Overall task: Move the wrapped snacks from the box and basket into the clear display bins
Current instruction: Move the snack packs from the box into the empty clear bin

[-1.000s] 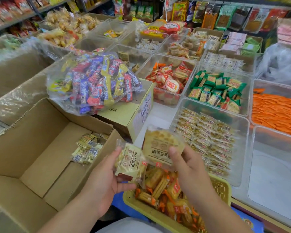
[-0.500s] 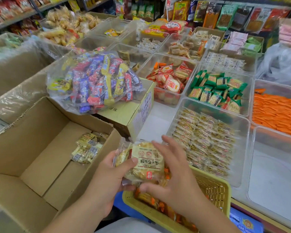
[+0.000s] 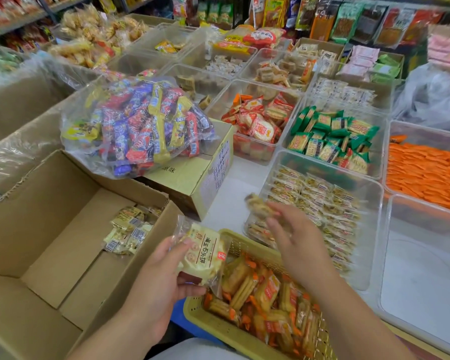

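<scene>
My left hand (image 3: 155,287) grips a pale yellow wrapped snack (image 3: 202,253) above the near corner of the yellow basket (image 3: 213,324). My right hand (image 3: 296,237) pinches a second wrapped snack (image 3: 257,206), blurred, at the near left edge of a clear display bin (image 3: 374,245) filled with rows of the same pale packs. The basket holds several orange-trimmed cracker packs (image 3: 265,292). A few pale packs (image 3: 129,229) lie in the open cardboard box (image 3: 37,229) at my left.
A bag of mixed colourful candies (image 3: 138,126) sits on a closed carton (image 3: 192,178) behind the box. Clear bins hold red packs (image 3: 257,123), green packs (image 3: 330,139) and orange packs (image 3: 426,172). Another clear bin (image 3: 426,276) stands at the right.
My right hand took one of the two packs away from my left hand and carried it up and right to the clear bin's edge. My left hand keeps the other pack.
</scene>
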The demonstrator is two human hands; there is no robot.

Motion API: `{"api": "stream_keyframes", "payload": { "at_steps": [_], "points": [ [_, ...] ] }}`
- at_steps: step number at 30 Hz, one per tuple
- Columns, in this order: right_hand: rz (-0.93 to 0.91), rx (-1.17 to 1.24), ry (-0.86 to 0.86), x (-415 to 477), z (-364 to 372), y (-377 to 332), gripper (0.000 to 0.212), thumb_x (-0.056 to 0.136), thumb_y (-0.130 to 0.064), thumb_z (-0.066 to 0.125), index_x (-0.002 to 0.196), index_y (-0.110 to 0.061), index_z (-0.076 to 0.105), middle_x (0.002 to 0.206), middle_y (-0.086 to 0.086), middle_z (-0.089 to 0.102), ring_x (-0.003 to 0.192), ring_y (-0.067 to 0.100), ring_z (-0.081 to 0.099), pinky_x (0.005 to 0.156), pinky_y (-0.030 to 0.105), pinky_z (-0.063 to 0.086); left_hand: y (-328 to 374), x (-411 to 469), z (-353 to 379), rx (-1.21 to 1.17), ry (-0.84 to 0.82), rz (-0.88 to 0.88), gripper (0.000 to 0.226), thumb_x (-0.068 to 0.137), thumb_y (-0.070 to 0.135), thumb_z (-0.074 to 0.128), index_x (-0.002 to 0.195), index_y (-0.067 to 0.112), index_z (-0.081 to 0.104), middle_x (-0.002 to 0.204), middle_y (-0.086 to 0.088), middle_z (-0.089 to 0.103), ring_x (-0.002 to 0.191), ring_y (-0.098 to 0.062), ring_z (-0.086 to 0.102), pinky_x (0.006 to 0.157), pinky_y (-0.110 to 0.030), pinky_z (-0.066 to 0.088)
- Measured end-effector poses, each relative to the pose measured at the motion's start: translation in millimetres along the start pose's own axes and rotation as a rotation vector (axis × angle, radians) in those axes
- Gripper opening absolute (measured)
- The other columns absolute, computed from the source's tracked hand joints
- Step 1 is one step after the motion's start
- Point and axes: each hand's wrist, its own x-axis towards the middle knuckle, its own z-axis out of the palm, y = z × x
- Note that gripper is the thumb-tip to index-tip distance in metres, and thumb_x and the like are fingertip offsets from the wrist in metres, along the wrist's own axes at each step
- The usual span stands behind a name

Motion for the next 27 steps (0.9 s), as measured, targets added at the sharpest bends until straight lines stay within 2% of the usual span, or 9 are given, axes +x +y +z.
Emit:
{"api": "stream_keyframes", "payload": {
  "at_steps": [2, 4, 6, 8, 10, 14, 19, 23, 27],
  "points": [
    [0.096, -0.079, 0.019, 20, -4, 15, 0.036, 0.102, -0.034, 0.056, 0.138, -0.032, 0.059, 0.124, -0.008, 0.067, 0.097, -0.006, 0.060, 0.076, 0.013, 0.042, 0, 2, -4, -0.038, -0.011, 0.002, 0.037, 0.088, 0.041, 0.070, 0.123, 0.029, 0.067, 0.105, -0.015, 0.078, 0.077, -0.032, 0.075, 0.062, -0.044, 0.062],
    [0.188, -0.191, -0.038, 36, -3, 28, 0.039, 0.103, -0.039, 0.054, 0.141, -0.027, 0.058, 0.129, -0.001, 0.068, 0.105, 0.014, 0.064, 0.079, 0.025, 0.044, 2, 2, -6, -0.062, -0.016, 0.009, 0.046, 0.081, 0.046, 0.071, 0.124, 0.029, 0.069, 0.108, -0.017, 0.077, 0.080, -0.033, 0.076, 0.061, -0.043, 0.062],
    [0.242, -0.309, -0.114, 45, 2, 39, 0.037, 0.104, -0.041, 0.051, 0.135, -0.024, 0.061, 0.123, 0.003, 0.071, 0.100, 0.022, 0.066, 0.080, 0.031, 0.049, 3, 2, -7, -0.067, -0.025, 0.014, 0.050, 0.074, 0.049, 0.073, 0.121, 0.031, 0.070, 0.109, -0.018, 0.076, 0.081, -0.034, 0.075, 0.059, -0.041, 0.062],
    [0.255, -0.407, -0.200, 50, 11, 45, 0.030, 0.105, -0.040, 0.049, 0.120, -0.021, 0.067, 0.108, 0.005, 0.074, 0.087, 0.022, 0.064, 0.076, 0.035, 0.053, 4, 2, -9, -0.072, -0.028, 0.015, 0.056, 0.073, 0.048, 0.073, 0.125, 0.029, 0.067, 0.110, -0.018, 0.076, 0.080, -0.034, 0.075, 0.058, -0.040, 0.061],
    [0.238, -0.472, -0.268, 51, 20, 51, 0.030, 0.105, -0.038, 0.049, 0.116, -0.019, 0.069, 0.106, 0.006, 0.074, 0.091, 0.026, 0.066, 0.077, 0.037, 0.053, 3, 2, -11, -0.072, -0.019, 0.010, 0.058, 0.076, 0.047, 0.072, 0.130, 0.027, 0.064, 0.109, -0.018, 0.076, 0.080, -0.035, 0.075, 0.058, -0.040, 0.061],
    [0.195, -0.502, -0.337, 52, 28, 56, 0.034, 0.106, -0.040, 0.043, 0.127, -0.021, 0.064, 0.117, 0.009, 0.069, 0.103, 0.030, 0.065, 0.085, 0.040, 0.055, 4, 1, -13, -0.072, 0.004, 0.002, 0.040, 0.092, 0.038, 0.065, 0.130, 0.023, 0.064, 0.108, -0.019, 0.076, 0.081, -0.036, 0.075, 0.058, -0.041, 0.062],
    [0.207, -0.479, -0.431, 48, 25, 61, 0.054, 0.105, -0.051, 0.040, 0.152, -0.026, 0.041, 0.145, 0.008, 0.051, 0.128, 0.030, 0.053, 0.102, 0.042, 0.046, 6, -1, -9, -0.057, 0.005, -0.005, 0.030, 0.099, 0.032, 0.061, 0.127, 0.023, 0.066, 0.107, -0.018, 0.077, 0.081, -0.035, 0.073, 0.056, -0.039, 0.061],
    [0.215, -0.250, -0.458, 37, 15, 64, 0.067, 0.096, -0.058, 0.055, 0.155, -0.038, 0.031, 0.159, 0.000, 0.037, 0.136, 0.023, 0.048, 0.110, 0.044, 0.042, 9, -2, -4, -0.044, -0.008, -0.006, 0.046, 0.090, 0.037, 0.065, 0.134, 0.023, 0.062, 0.110, -0.018, 0.076, 0.083, -0.037, 0.072, 0.057, -0.040, 0.062],
    [0.215, -0.217, -0.487, 32, 12, 68, 0.070, 0.097, -0.053, 0.058, 0.156, -0.049, 0.020, 0.165, -0.005, 0.027, 0.144, 0.021, 0.041, 0.115, 0.042, 0.038, 10, -4, -1, -0.038, -0.005, -0.012, 0.067, 0.077, 0.041, 0.071, 0.139, 0.021, 0.058, 0.110, -0.019, 0.076, 0.081, -0.036, 0.071, 0.057, -0.040, 0.061]
  ]
}}
